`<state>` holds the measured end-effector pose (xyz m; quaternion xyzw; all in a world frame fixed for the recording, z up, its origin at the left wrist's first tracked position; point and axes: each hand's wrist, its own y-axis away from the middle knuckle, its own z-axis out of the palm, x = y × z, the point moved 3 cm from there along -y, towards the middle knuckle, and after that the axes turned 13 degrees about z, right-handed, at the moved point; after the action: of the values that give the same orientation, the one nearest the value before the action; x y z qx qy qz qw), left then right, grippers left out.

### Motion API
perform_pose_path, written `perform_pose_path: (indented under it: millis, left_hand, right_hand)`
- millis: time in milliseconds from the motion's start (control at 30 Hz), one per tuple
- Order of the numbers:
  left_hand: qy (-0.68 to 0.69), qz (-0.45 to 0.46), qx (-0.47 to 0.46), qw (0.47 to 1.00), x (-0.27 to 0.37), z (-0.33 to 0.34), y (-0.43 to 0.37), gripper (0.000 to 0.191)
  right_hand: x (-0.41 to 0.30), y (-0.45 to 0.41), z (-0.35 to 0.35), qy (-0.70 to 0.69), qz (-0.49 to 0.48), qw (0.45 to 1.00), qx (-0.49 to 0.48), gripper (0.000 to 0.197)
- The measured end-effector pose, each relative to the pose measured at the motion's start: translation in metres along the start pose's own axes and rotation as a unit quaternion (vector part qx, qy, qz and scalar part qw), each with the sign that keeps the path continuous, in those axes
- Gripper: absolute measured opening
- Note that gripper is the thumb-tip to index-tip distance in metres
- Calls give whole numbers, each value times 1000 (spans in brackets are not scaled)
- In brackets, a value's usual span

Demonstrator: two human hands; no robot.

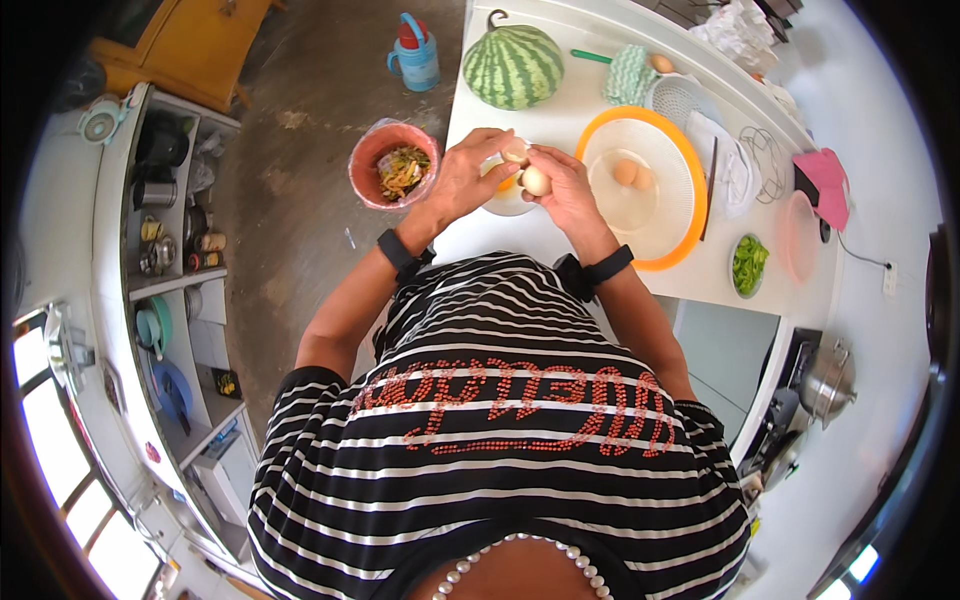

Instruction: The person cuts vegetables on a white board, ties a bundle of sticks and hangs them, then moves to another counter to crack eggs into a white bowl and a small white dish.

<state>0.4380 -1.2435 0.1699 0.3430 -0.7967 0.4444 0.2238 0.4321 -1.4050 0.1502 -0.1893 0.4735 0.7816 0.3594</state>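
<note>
Over a small bowl (512, 209) at the counter's near edge, my two hands work close together. My left hand (474, 174) pinches a broken piece of eggshell (515, 150) between thumb and fingers. My right hand (564, 186) is curled around a pale, rounded eggshell (535, 181); whether it is a whole egg or part of one, I cannot tell. A yellow yolk (506, 183) shows in the bowl, partly covered by my left thumb. Right of the hands, two brown eggs (633, 174) lie in a white mesh basket with an orange rim (701, 187).
A lined red bin (360, 169) with food scraps stands on the floor at left, near a blue jug (417, 64). On the white counter (517, 244) are a watermelon (514, 67), a bowl of chopped greens (749, 265), a white cloth (731, 169) and dark chopsticks (709, 191).
</note>
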Motion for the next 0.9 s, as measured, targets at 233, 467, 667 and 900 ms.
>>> perform_pose_path:
  millis: [233,467,667,900]
  left_hand:
    - [272,-162,128,940,-18,23,0,53]
    - [476,-368,106,792,-38,9,10,42]
    - [493,-447,136,734,-36,14,9,32]
    - [505,-495,159,689,-36,26,12,30]
  right_hand:
    - [-11,-4,-14,96,29,994,41,21]
    - [-60,-19,-140,538,-98,747,379,37]
    - [-52,-29,-164,658,40,612,437,43]
    - [-41,-42,-183,586,-52,703,400,41]
